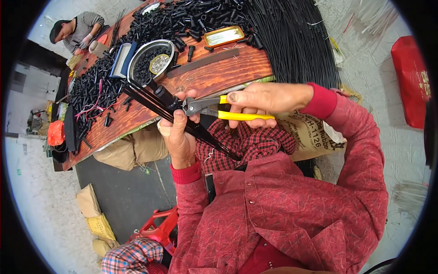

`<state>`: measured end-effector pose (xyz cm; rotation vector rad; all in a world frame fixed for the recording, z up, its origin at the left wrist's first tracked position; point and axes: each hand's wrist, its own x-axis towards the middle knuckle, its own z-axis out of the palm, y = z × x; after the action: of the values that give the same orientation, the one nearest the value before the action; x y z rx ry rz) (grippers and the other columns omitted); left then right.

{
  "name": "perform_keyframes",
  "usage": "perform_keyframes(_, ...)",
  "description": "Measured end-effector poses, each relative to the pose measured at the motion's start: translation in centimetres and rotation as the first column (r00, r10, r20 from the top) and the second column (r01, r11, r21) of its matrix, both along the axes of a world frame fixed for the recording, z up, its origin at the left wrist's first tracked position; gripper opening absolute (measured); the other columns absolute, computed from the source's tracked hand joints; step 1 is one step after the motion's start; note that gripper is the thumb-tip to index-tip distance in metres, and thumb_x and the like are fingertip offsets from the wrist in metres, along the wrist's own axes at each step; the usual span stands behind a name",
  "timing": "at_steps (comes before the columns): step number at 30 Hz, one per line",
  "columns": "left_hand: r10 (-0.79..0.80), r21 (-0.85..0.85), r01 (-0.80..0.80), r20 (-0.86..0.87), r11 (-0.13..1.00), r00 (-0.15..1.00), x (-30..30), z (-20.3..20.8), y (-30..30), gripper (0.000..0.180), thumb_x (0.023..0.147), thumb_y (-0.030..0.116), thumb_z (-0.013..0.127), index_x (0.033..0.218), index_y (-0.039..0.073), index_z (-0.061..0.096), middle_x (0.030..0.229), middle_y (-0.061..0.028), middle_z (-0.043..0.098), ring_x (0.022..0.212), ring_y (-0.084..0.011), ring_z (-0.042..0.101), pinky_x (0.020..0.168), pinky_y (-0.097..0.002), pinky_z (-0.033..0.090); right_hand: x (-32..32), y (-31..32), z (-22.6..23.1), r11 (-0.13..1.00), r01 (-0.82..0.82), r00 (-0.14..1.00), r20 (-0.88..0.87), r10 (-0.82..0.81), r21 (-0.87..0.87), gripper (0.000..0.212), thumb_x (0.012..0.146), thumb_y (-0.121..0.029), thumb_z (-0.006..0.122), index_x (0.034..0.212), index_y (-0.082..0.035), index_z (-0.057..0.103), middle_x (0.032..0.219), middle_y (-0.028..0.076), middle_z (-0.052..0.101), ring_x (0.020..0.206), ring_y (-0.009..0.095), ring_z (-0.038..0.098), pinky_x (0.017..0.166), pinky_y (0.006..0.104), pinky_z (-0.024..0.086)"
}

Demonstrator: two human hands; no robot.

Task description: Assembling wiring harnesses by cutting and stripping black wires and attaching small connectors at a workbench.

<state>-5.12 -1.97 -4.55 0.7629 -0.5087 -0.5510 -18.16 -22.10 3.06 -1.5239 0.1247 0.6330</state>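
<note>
yellow-handled pliers [206,103]: in front of the chest, laid nearly level, metal head pointing to the left, handles a little apart.
right hand [269,101]: wrapped around the handles, thumb along the upper one, fingers curled by the lower one.
left hand [179,139]: closed on a bundle of thin black rods [153,104], thumb in front, fingertips showing just beyond the plier head.
rods in hand: slanting, upper ends over the near edge of the table [248,64], lower ends toward the checked cloth [269,139] on the lap.
black tube [164,95]: beside the rods, close to the plier head; whether the jaws bite on anything, i cannot tell.
wooden table top: reddish brown with dark grain, bearing a wide heap of short black tubes [182,20].
round metal bowl [130,68]: on the table, filled with small black pieces, a yellow dish [159,64] of shiny bits set inside.
blue tray [117,58]: just left of the bowl.
yellow-rimmed tray [224,43]: at the far side, among the tubes.
flat dark strip [205,62]: lying between bowl and tray.
long black rods [292,41]: piled thick at the table's right end.
another person [84,29]: upper left, head bent, striped sleeve.
</note>
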Motion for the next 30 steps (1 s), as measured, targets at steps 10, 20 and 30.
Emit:
perform_keyframes(10, -0.078, -0.074, 0.078, 0.012, 0.994, 0.997, 0.7, -0.5, 0.0, 0.041, 0.098, 0.025, 0.055, 0.129, -0.001, 0.05, 0.129, -0.0224, 0.054, 0.074, -0.0114, 0.052, 0.064, -0.024, 0.043, -1.4, 1.7, -0.7, 0.988, 0.151, 0.984, 0.102, -0.146, -0.035, 0.058, 0.1, -0.052, 0.039, 0.098, 0.0, 0.063, 0.058, 0.001, 0.053, 0.043, 0.006, 0.047, 0.041, 0.0209, 0.039)
perform_keyframes(20, -0.15, -0.137, 0.143, -0.043, 0.98, 0.988, 0.6, 0.0, -0.3, 0.04, 0.095, 0.022, 0.06, 0.126, -0.002, 0.052, 0.126, -0.0253, 0.056, 0.072, -0.013, 0.053, 0.062, -0.0235, 0.044, -0.5, 0.0, 1.3, 0.999, 0.053, 0.991, 0.124, -0.054, 0.009, 0.038, 0.098, -0.024, 0.053, 0.125, 0.002, 0.052, 0.099, 0.013, 0.068, 0.073, 0.014, 0.066, 0.065, 0.0245, 0.052)
perform_keyframes(30, -0.073, -0.063, 0.072, -0.013, 0.995, 0.997, 0.2, 0.0, -0.3, 0.049, 0.094, 0.026, 0.062, 0.133, -0.001, 0.045, 0.119, -0.0229, 0.06, 0.07, -0.012, 0.052, 0.062, -0.0234, 0.044, 0.6, -0.9, 2.6, 0.999, -0.048, 0.998, 0.028, 0.048, 0.005, 0.038, 0.096, -0.014, 0.051, 0.129, 0.004, 0.048, 0.109, 0.019, 0.065, 0.084, 0.023, 0.069, 0.078, 0.032, 0.056)
